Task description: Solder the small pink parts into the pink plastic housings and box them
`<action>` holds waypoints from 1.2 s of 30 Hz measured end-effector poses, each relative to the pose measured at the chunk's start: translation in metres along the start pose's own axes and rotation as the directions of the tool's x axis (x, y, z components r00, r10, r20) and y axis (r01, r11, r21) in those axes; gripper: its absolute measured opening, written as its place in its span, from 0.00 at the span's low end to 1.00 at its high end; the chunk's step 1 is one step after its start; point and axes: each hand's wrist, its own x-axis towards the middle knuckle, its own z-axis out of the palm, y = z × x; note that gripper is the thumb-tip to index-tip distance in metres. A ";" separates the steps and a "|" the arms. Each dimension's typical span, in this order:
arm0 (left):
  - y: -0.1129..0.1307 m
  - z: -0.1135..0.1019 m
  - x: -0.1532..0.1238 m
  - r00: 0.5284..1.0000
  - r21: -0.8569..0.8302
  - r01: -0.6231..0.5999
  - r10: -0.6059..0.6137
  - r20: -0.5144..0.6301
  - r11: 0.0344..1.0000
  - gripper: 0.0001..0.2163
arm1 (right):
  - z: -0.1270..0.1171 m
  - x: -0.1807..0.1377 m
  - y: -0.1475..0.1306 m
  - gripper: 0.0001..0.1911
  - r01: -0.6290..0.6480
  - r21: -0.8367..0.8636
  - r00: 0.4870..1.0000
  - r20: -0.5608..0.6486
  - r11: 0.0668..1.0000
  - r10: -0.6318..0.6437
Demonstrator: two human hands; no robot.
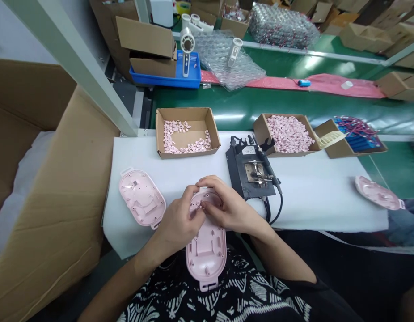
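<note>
Both my hands hold a pink oval plastic shell (207, 243), its hollow inside facing up, over the near edge of the white pad (314, 197). My left hand (180, 219) grips the shell's upper left side, thumb pressed on its inner top. My right hand (223, 203) curls over the top end, fingers closed on it. A second pink shell (141, 197) lies open side up on the pad to the left. A third pink shell (378, 193) rests at the pad's right end.
Two open cardboard boxes (187, 132) (287, 133) of small pink parts stand at the pad's far edge. A black fixture (252, 172) with cables sits right of my hands. A box of blue parts (356, 136) is far right. Large cartons (56, 214) rise at left.
</note>
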 end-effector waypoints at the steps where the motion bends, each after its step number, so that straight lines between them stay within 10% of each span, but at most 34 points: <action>1: 0.000 0.000 0.000 1.000 -0.030 0.002 -0.002 0.006 1.000 0.11 | -0.008 -0.001 0.003 0.25 0.013 -0.064 1.000 -0.028 0.998 -0.014; 7: 0.000 -0.002 -0.003 0.993 -0.232 0.095 -0.108 -0.043 0.968 0.14 | -0.111 -0.018 0.058 0.23 -0.354 -0.434 0.805 -0.592 0.829 0.034; 15: -0.006 -0.003 0.000 0.986 -0.272 0.112 -0.141 -0.090 0.956 0.17 | -0.167 -0.039 0.091 0.12 -0.379 -0.405 0.909 -0.334 0.832 0.251; 23: -0.015 -0.006 -0.009 0.989 -0.180 0.098 -0.116 -0.093 0.979 0.13 | -0.137 -0.072 0.037 0.16 0.093 -0.082 0.889 -0.442 0.992 -0.119; 27: -0.010 -0.004 -0.014 0.986 -0.106 0.105 -0.118 -0.114 0.989 0.13 | -0.082 -0.061 0.017 0.19 0.443 0.266 0.852 -0.421 0.856 -0.310; 36: -0.002 -0.007 -0.019 0.987 -0.071 0.116 -0.123 -0.100 0.991 0.13 | -0.033 -0.062 0.014 0.11 0.410 0.267 0.895 -0.302 0.872 -0.329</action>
